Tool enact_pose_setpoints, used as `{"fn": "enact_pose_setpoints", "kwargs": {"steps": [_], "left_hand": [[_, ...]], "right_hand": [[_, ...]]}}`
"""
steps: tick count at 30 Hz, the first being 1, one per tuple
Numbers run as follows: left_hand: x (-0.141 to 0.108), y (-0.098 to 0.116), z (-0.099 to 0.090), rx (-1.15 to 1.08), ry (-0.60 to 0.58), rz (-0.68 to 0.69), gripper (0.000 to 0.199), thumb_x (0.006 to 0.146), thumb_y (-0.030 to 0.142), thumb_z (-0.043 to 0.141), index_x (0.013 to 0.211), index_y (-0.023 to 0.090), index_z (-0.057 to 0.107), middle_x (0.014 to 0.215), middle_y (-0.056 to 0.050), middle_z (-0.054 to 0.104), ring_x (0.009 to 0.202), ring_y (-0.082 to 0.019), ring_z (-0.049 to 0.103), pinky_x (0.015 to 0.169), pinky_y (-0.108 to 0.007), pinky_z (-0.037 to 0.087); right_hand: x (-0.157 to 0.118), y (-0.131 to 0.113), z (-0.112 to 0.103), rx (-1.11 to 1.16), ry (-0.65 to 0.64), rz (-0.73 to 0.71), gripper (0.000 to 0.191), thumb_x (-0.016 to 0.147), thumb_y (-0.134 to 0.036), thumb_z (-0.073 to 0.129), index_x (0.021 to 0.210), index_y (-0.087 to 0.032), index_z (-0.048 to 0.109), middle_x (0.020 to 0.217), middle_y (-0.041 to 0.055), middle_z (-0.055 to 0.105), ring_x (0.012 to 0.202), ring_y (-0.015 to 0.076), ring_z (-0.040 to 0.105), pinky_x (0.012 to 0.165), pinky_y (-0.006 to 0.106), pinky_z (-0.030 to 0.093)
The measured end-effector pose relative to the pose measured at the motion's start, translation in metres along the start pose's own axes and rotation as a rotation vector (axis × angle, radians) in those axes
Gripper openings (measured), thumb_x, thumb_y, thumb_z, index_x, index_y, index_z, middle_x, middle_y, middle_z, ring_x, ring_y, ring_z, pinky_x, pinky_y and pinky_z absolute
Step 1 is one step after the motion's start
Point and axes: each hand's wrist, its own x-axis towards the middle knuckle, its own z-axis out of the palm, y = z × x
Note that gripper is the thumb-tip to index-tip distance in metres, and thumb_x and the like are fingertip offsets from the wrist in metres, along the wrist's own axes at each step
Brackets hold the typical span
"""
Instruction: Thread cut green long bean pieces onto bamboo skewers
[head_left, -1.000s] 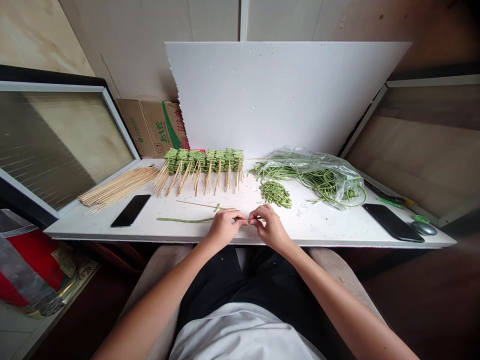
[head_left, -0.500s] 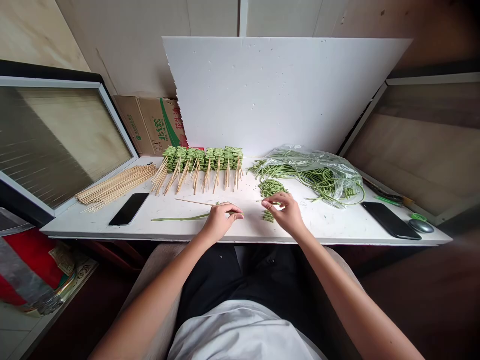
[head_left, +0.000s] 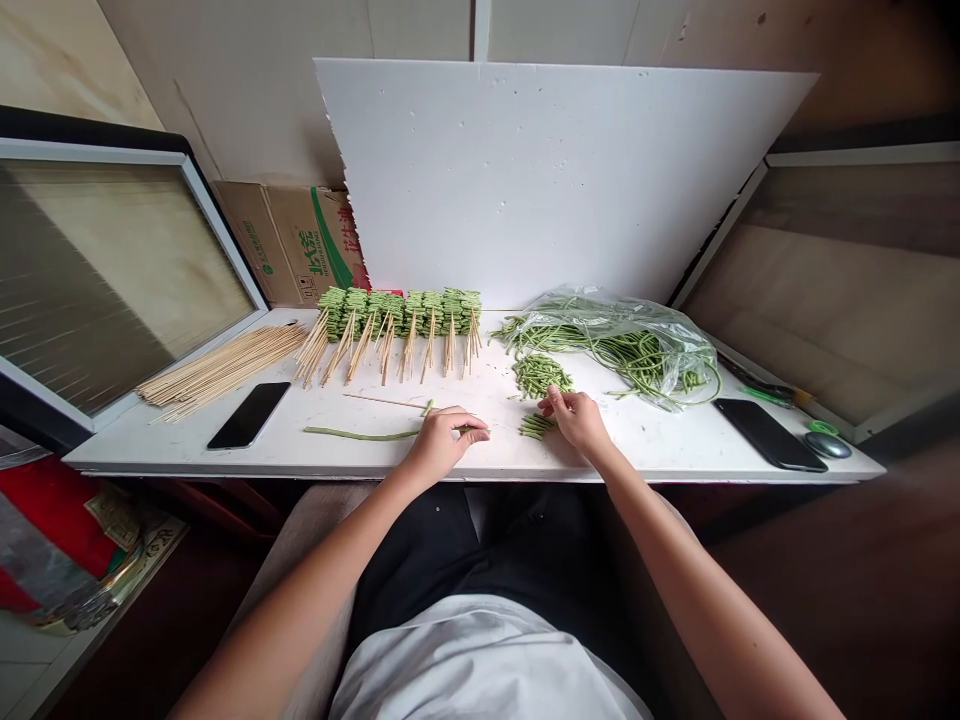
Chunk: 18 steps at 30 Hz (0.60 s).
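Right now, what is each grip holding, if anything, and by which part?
The left grip holds a long green bean near its right end; whether the right grip, beside the cut bean pieces, holds anything cannot be told.

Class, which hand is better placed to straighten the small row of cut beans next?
Probably the right hand: it is beside the small row of cut beans, while the left hand sits farther off and holds a long bean.
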Motion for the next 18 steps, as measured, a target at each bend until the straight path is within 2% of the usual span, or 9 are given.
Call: {"fn": "enact_pose_setpoints", "kwargs": {"steps": [3, 7, 9, 12, 13, 15, 18], "left_hand": [[-0.001, -0.001, 0.000, -0.015, -0.015, 0.012, 0.013, 0.095, 0.021, 0.073, 0.102, 0.020, 0.084, 0.097, -0.008, 0.078, 0.090, -0.020, 0.074, 0.082, -0.032, 0.060], [-0.001, -0.001, 0.001, 0.007, -0.040, 0.027, 0.021, 0.097, 0.012, 0.065, 0.109, 0.019, 0.082, 0.102, -0.008, 0.077, 0.092, -0.019, 0.074, 0.082, -0.031, 0.060], [-0.002, 0.000, 0.002, 0.018, -0.026, 0.029, 0.021, 0.096, 0.011, 0.068, 0.110, 0.019, 0.080, 0.103, -0.008, 0.078, 0.094, -0.020, 0.074, 0.086, -0.033, 0.060], [-0.002, 0.002, 0.004, 0.007, 0.009, 0.039, 0.024, 0.093, 0.013, 0.073, 0.115, 0.019, 0.077, 0.102, -0.008, 0.079, 0.095, -0.021, 0.076, 0.091, -0.035, 0.061], [-0.002, 0.002, 0.005, 0.001, 0.014, 0.040, 0.024, 0.093, 0.014, 0.074, 0.116, 0.020, 0.076, 0.102, -0.008, 0.079, 0.094, -0.021, 0.076, 0.091, -0.035, 0.061], [-0.002, 0.003, 0.005, -0.005, 0.009, 0.038, 0.025, 0.093, 0.016, 0.075, 0.118, 0.019, 0.075, 0.101, -0.008, 0.080, 0.094, -0.021, 0.076, 0.091, -0.035, 0.061], [-0.001, 0.003, 0.001, 0.029, 0.011, 0.026, 0.025, 0.092, 0.018, 0.077, 0.117, 0.020, 0.076, 0.104, -0.008, 0.080, 0.096, -0.022, 0.076, 0.090, -0.035, 0.062]], "right_hand": [[0.001, -0.007, -0.004, 0.052, 0.038, -0.042, 0.074, 0.103, -0.073, 0.036, 0.084, -0.017, 0.081, 0.083, 0.0127, 0.080, 0.080, 0.0286, 0.074, 0.076, 0.038, 0.052], [-0.005, -0.027, -0.007, 0.073, 0.078, -0.142, 0.069, 0.105, -0.069, 0.035, 0.090, -0.021, 0.082, 0.087, 0.0108, 0.080, 0.096, 0.0309, 0.070, 0.086, 0.041, 0.052], [-0.013, -0.042, -0.006, 0.078, -0.010, -0.211, 0.062, 0.105, -0.067, 0.041, 0.091, -0.023, 0.082, 0.089, 0.0093, 0.079, 0.098, 0.0300, 0.068, 0.086, 0.041, 0.051], [-0.028, -0.062, 0.002, 0.085, -0.287, -0.375, 0.043, 0.099, -0.063, 0.061, 0.098, -0.025, 0.081, 0.094, 0.0072, 0.079, 0.092, 0.0257, 0.067, 0.082, 0.038, 0.051], [-0.032, -0.066, 0.006, 0.086, -0.323, -0.423, 0.038, 0.098, -0.060, 0.065, 0.099, -0.025, 0.081, 0.094, 0.0071, 0.079, 0.092, 0.0250, 0.066, 0.082, 0.037, 0.051], [-0.037, -0.069, 0.012, 0.087, -0.320, -0.482, 0.033, 0.098, -0.055, 0.068, 0.100, -0.025, 0.080, 0.094, 0.0074, 0.078, 0.090, 0.0243, 0.066, 0.082, 0.038, 0.051], [-0.037, -0.066, 0.015, 0.092, -0.264, -0.492, 0.028, 0.100, -0.051, 0.066, 0.100, -0.026, 0.079, 0.094, 0.0073, 0.078, 0.090, 0.0241, 0.065, 0.080, 0.038, 0.051]]}}
